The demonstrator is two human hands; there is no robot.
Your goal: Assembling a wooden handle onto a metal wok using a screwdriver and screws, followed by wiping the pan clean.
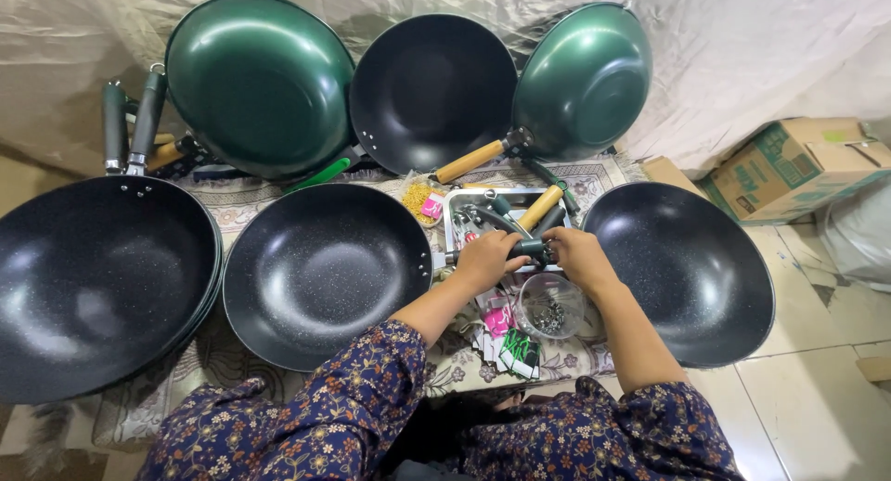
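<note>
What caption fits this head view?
Both hands, left hand and right hand, grip a dark green handle between black woks.

There is just one view, from a camera worn on the person's head, looking steeply down and forward over both forearms. It sits close: the flowered sleeves fill the bottom edge, and the left hand [487, 258] and right hand [577, 256] meet near the middle of the picture. The wide lens takes in the patterned mat [243, 201] from its left edge to its right, the draped sheet [742, 54] behind, and tiled floor [817, 388] at right.
</note>
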